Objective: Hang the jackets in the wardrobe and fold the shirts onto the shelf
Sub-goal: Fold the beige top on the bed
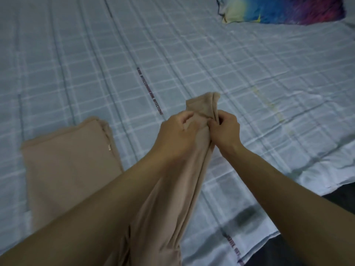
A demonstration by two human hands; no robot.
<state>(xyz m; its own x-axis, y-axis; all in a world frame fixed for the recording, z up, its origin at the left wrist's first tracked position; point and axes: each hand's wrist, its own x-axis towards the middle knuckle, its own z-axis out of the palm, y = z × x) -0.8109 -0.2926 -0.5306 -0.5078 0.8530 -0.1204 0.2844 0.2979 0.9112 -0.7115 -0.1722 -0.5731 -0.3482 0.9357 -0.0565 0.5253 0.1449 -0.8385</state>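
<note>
Holding a beige garment [192, 169] bunched above the bed [249, 83], I judge it thin, light and limp, so it will sag wherever unsupported. My left hand [178, 131] and right hand [225, 127] both pinch its top edge; seams or shoulders look like the best holds. A folded beige piece [67, 160] lies left, a pillow [278, 10] far off.

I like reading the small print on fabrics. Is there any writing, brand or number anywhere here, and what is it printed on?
"AFFECTIONS": seems to be the word in the dark strip of lettering printed on the checked bed sheet; the rest of that strip is too blurred to read.
Second strip of lettering near the sheet's lower edge: too blurred to read.
Beige garment, folded beige cloth, colourful pillow: no writing visible.
</note>
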